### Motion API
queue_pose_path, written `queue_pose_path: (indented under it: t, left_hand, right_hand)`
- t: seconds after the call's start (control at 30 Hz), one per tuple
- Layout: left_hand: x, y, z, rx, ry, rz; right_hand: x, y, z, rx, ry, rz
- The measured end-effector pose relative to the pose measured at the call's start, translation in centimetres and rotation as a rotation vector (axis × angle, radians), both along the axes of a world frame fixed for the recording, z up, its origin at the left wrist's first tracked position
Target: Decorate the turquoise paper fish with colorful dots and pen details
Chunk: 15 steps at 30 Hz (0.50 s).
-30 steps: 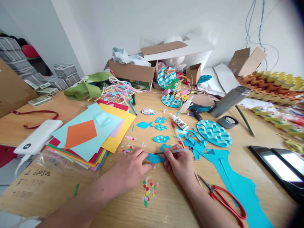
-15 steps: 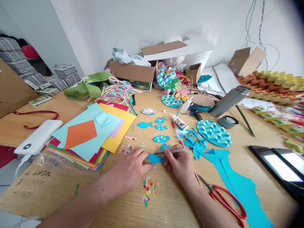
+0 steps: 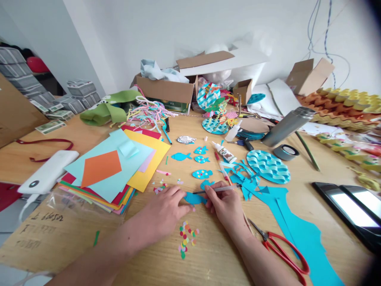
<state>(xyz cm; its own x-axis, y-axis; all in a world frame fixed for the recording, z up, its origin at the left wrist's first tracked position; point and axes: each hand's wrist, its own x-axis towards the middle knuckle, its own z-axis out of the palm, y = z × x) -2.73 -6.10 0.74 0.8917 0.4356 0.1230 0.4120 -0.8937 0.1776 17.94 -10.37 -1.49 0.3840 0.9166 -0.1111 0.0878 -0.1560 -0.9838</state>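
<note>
A blue paper fish lies on the wooden table between my hands. My left hand grips its left end between thumb and fingers. In my right hand is a slim pen, its dark tip at the fish's upper edge; the right fingers are closed round it beside the fish's right end. Just beyond are a dotted blue fish and a plain blue fish. Coloured paper dots are scattered nearer me. Red-handled scissors lie by my right forearm.
Coloured paper sheets and a white power bank are at left. Blue scraps, a glue bottle, a wavy blue disc and a grey flask stand or lie at right. Cardboard boxes line the wall.
</note>
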Motion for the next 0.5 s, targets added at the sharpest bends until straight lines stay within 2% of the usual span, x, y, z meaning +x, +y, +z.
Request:
queue_pose_path:
  t: [0.5]
  left_hand:
    - [0.07,-0.09,0.27,-0.014,0.01,0.005]
  right_hand:
    - [-0.11,0.04,0.1,0.019,0.02,0.001]
